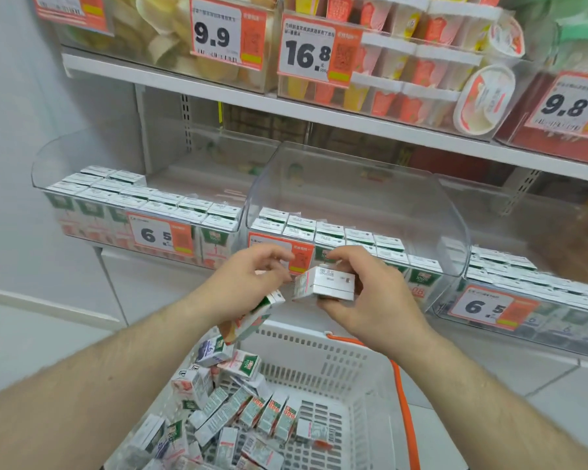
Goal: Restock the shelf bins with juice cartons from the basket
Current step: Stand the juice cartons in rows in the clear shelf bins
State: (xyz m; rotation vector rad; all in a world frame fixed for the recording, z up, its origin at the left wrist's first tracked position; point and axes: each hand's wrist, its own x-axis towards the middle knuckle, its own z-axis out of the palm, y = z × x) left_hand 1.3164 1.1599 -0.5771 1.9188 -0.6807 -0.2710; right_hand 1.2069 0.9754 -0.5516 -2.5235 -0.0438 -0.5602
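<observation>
Your right hand [370, 293] pinches a small stack of juice cartons [323, 283] between thumb and fingers, tops level, probably so they drop into a row squarely. Your left hand [248, 283] holds another carton [248, 320] tilted under its palm, its fingers loosely spread toward the stack. Both hover just in front of the middle clear bin [353, 184], whose rear rows look unfilled. Below, the white basket [350, 361] holds many more cartons lying jumbled.

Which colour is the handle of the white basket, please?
The handle of the basket is orange. The head view, the only one, shows it along the right rim.
</observation>
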